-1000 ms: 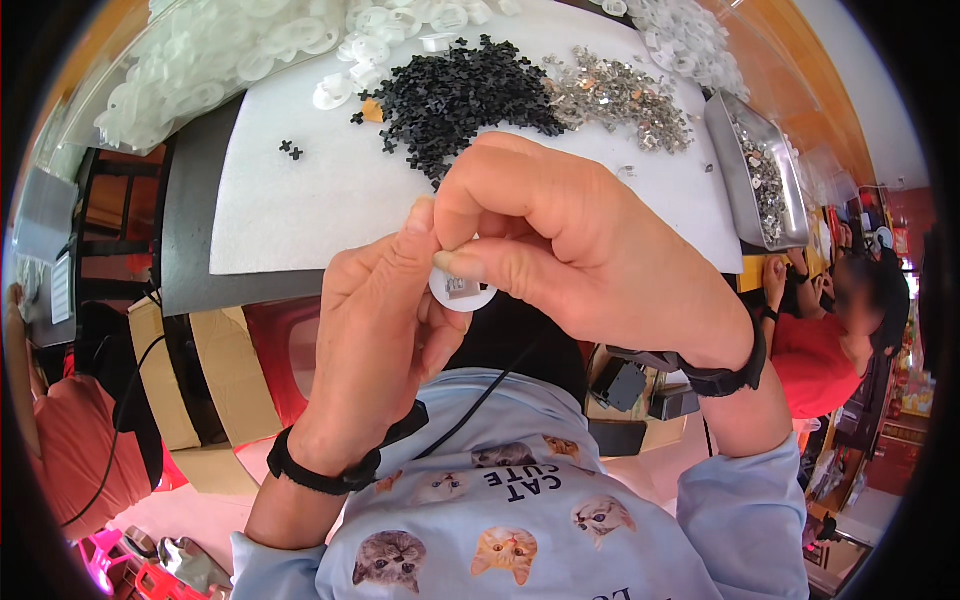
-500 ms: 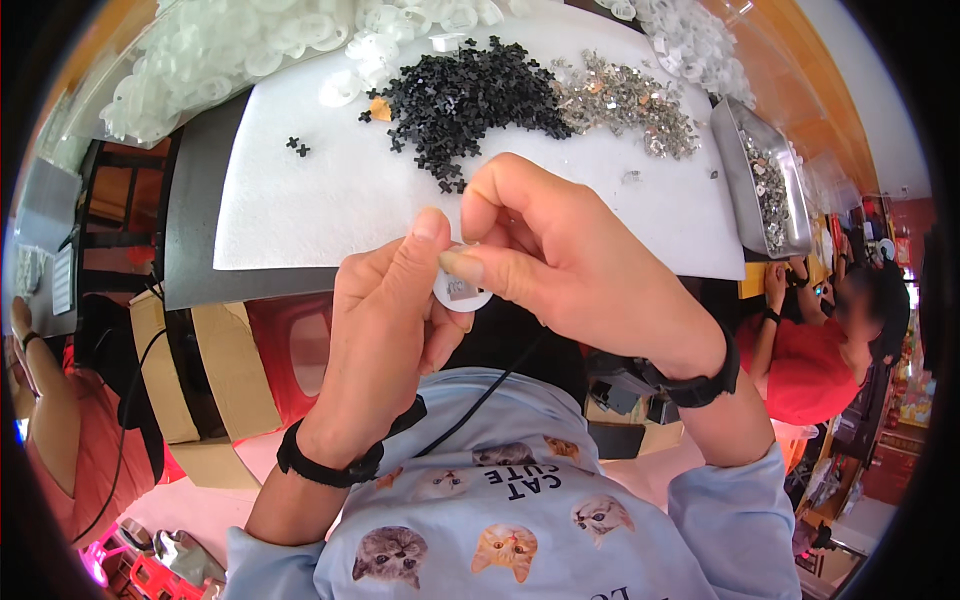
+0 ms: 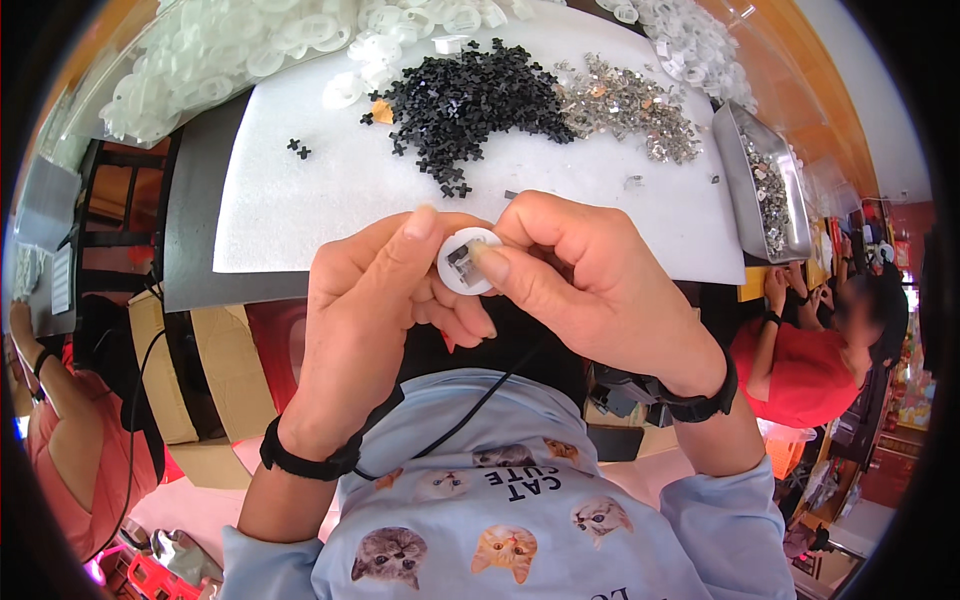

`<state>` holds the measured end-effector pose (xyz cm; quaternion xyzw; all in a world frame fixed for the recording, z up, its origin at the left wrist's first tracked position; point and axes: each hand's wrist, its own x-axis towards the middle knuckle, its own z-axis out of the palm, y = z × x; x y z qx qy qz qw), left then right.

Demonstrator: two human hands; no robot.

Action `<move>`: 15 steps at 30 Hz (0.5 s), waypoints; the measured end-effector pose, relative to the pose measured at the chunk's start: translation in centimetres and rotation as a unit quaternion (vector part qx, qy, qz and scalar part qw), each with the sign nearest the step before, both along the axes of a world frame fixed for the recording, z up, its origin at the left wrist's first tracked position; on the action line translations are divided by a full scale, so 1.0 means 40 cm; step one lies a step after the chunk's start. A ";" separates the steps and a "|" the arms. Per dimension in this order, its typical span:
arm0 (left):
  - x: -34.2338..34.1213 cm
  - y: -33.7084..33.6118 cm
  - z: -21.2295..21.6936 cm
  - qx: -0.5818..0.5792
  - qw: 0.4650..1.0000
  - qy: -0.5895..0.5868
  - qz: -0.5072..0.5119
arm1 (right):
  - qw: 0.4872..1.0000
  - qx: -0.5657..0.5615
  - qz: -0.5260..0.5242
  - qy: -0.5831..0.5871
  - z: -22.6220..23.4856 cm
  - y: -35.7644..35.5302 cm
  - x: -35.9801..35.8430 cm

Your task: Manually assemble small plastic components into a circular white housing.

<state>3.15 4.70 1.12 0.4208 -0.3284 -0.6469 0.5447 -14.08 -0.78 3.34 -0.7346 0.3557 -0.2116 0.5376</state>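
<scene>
While pinched btwn both hands (image 3: 470, 300), round white plastic disc (image 3: 468, 262), dark metal insert

— Do we see any packages here?
— We see clear plastic bags of white rings (image 3: 230, 60) at the table's far left and a brown cardboard box (image 3: 205, 375) under its near edge.
— Labels, signs or screens?
— We see none.

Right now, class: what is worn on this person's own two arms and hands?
Both hands are bare, no gloves. The left hand has a black band at the wrist; the right hand a black band too. Light blue sleeves cover the arms above.
</scene>
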 end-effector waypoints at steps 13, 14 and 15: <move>-0.003 0.006 -0.010 -0.007 0.999 -0.046 0.004 | 0.998 -0.064 -0.015 0.021 -0.021 0.006 0.011; -0.008 0.006 -0.011 -0.006 0.999 -0.045 0.004 | 0.997 -0.074 -0.016 0.022 -0.025 0.007 0.010; -0.013 0.006 -0.010 -0.008 0.998 -0.065 0.013 | 0.996 -0.085 -0.017 0.023 -0.029 0.007 0.010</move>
